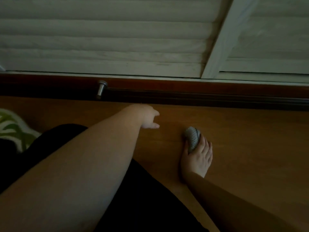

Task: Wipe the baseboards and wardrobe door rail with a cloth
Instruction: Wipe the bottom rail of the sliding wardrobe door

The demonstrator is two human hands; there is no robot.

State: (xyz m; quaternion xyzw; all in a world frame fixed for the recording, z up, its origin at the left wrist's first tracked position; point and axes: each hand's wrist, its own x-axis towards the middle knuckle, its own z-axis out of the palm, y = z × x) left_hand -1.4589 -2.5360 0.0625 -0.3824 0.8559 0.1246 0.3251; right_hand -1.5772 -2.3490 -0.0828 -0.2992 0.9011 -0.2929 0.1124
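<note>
Holding the balled cloth (192, 139) on the floor (250, 139), the right hand (197, 158) curls round it; the rail (200, 96) lies ahead, running left-right. The left hand (147, 118), nearer it, looks loosely open and holds nothing.

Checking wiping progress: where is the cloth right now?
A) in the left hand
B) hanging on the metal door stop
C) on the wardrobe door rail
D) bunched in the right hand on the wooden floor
D: the right hand holds the bunched grey cloth against the wooden floor, short of the rail.
</note>
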